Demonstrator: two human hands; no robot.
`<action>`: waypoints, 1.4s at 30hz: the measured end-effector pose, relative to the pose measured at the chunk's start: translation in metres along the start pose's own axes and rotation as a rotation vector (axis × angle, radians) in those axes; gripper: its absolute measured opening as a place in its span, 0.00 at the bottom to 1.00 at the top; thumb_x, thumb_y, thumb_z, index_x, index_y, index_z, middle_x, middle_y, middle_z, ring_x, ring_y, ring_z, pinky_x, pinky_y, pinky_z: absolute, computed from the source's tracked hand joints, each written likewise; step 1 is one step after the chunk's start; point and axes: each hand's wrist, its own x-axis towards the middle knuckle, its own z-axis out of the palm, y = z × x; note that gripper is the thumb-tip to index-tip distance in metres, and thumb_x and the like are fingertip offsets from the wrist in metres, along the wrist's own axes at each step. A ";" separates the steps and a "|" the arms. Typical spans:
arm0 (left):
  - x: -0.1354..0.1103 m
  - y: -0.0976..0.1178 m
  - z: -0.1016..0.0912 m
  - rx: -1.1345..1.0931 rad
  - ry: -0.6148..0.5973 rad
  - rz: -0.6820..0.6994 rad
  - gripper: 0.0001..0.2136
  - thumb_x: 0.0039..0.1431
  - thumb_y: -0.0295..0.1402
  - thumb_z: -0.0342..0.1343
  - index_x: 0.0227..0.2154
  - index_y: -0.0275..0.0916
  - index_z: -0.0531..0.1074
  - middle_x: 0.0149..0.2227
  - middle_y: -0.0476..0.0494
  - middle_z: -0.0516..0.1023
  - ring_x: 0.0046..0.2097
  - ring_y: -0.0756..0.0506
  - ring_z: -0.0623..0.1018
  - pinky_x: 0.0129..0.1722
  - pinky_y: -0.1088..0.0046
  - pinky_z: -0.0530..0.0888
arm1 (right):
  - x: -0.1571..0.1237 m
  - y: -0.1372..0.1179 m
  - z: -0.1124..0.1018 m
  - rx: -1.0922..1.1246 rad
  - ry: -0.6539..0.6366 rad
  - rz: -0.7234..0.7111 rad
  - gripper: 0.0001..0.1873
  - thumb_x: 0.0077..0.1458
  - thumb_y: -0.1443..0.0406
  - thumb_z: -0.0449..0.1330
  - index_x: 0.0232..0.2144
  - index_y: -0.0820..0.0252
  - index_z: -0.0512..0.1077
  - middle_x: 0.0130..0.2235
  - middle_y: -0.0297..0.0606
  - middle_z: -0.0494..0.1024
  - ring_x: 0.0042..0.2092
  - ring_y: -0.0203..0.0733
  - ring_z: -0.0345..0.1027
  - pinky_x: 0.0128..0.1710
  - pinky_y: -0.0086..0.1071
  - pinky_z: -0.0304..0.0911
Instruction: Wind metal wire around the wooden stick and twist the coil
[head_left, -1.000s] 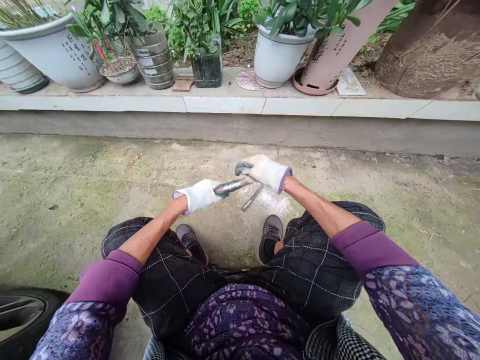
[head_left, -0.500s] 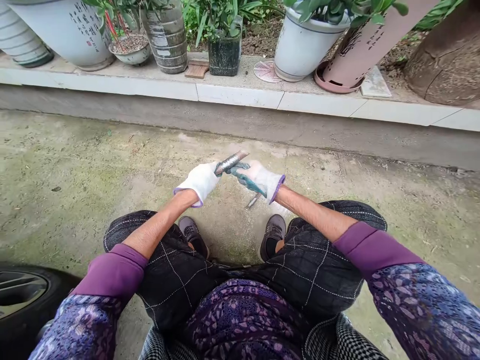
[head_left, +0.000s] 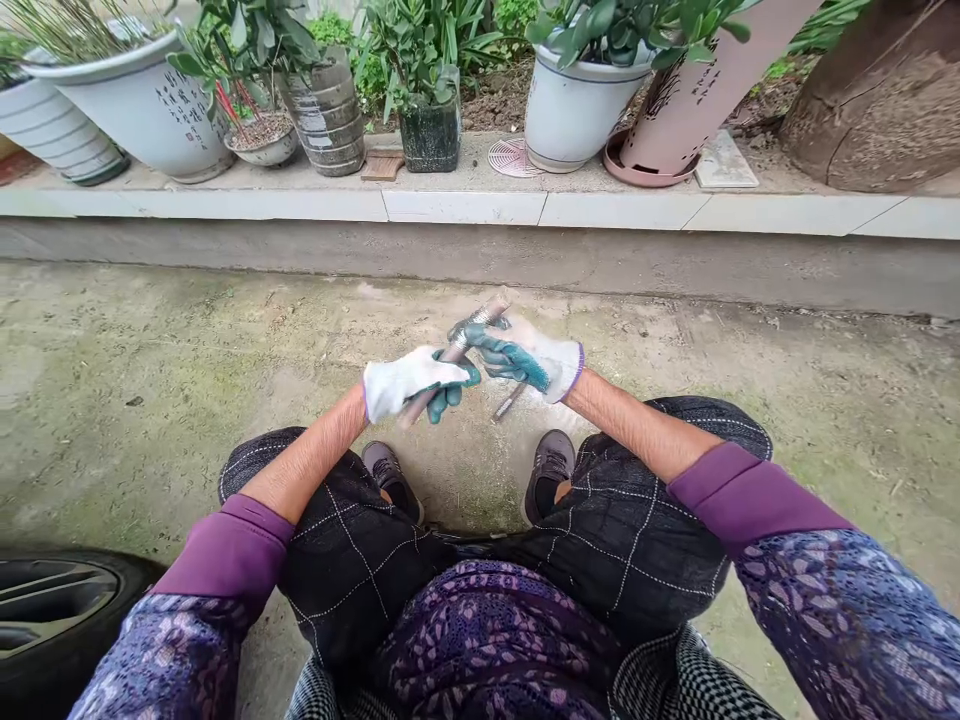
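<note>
I have both gloved hands up over the concrete ground [head_left: 150, 380], out past my knees. My left hand [head_left: 409, 385], in a white cotton glove, has its fingers [head_left: 450, 398] curled closed around the lower part of a short rod [head_left: 456, 347], with the green-coated tips showing under it. My right hand [head_left: 521, 355] sits just beside it, palm turned up, its green-coated fingers [head_left: 480, 335] pressed around the rod's upper, silvery section. The rod stands tilted between the two hands, brownish at its near end and leaning far and to the right; I can't tell its exact material from here. A thin metal strip [head_left: 510, 401] lies on the ground just under my right hand, past my right shoe [head_left: 551, 475]. At the far side, a tiled ledge [head_left: 465, 207] carries a white flowerpot [head_left: 585, 110] among other potted plants, and a car tyre [head_left: 52, 610] sits at near left
</note>
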 end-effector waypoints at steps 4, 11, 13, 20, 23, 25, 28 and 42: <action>-0.009 -0.001 0.003 -0.301 -0.427 0.061 0.20 0.57 0.49 0.56 0.40 0.34 0.72 0.23 0.45 0.75 0.18 0.49 0.71 0.17 0.74 0.69 | -0.009 -0.005 -0.001 -0.145 -0.082 0.058 0.15 0.63 0.57 0.50 0.26 0.56 0.59 0.15 0.24 0.56 0.16 0.30 0.44 0.15 0.22 0.46; 0.011 0.002 0.004 -0.397 0.087 0.061 0.17 0.52 0.42 0.61 0.40 0.36 0.71 0.13 0.61 0.56 0.12 0.57 0.51 0.12 0.81 0.55 | -0.013 -0.011 -0.006 -0.630 0.212 -0.417 0.08 0.50 0.63 0.56 0.26 0.60 0.72 0.28 0.36 0.74 0.27 0.34 0.59 0.27 0.27 0.56; 0.015 0.000 -0.001 -0.257 0.232 -0.025 0.16 0.53 0.42 0.61 0.40 0.37 0.72 0.15 0.59 0.58 0.13 0.56 0.54 0.13 0.80 0.55 | -0.016 -0.011 -0.005 -0.945 0.262 -0.475 0.11 0.55 0.65 0.53 0.28 0.61 0.74 0.30 0.38 0.76 0.30 0.37 0.63 0.32 0.30 0.58; 0.027 -0.018 -0.034 0.848 0.516 -0.236 0.14 0.61 0.37 0.49 0.40 0.37 0.77 0.29 0.39 0.77 0.30 0.43 0.78 0.31 0.69 0.72 | -0.032 -0.016 0.011 -1.699 0.258 -0.251 0.16 0.64 0.63 0.50 0.43 0.58 0.77 0.39 0.42 0.81 0.36 0.43 0.71 0.34 0.32 0.55; 0.028 -0.020 -0.035 1.191 0.366 -0.269 0.16 0.61 0.31 0.46 0.45 0.38 0.77 0.34 0.34 0.80 0.38 0.37 0.81 0.37 0.64 0.73 | -0.028 -0.025 0.009 -1.750 0.289 -0.205 0.16 0.64 0.63 0.50 0.44 0.59 0.77 0.38 0.45 0.81 0.37 0.45 0.72 0.33 0.33 0.55; 0.027 -0.018 -0.029 1.250 0.254 -0.233 0.18 0.60 0.30 0.46 0.48 0.40 0.76 0.33 0.35 0.80 0.38 0.37 0.81 0.37 0.64 0.73 | -0.020 -0.030 0.000 -1.685 0.313 -0.226 0.16 0.63 0.64 0.51 0.43 0.59 0.78 0.38 0.44 0.81 0.37 0.45 0.72 0.34 0.33 0.56; 0.022 -0.011 -0.022 1.172 0.207 -0.134 0.16 0.60 0.33 0.48 0.47 0.42 0.77 0.31 0.39 0.80 0.35 0.39 0.80 0.37 0.66 0.73 | -0.003 -0.029 -0.019 -1.438 0.290 -0.330 0.13 0.59 0.66 0.53 0.38 0.60 0.78 0.40 0.42 0.81 0.40 0.42 0.70 0.38 0.31 0.59; 0.028 -0.034 -0.049 0.920 0.480 -0.205 0.16 0.62 0.37 0.49 0.44 0.38 0.79 0.35 0.37 0.81 0.38 0.40 0.81 0.38 0.69 0.73 | 0.018 0.024 0.012 -1.346 0.144 -0.183 0.15 0.60 0.65 0.50 0.39 0.61 0.77 0.33 0.37 0.78 0.29 0.35 0.65 0.31 0.28 0.56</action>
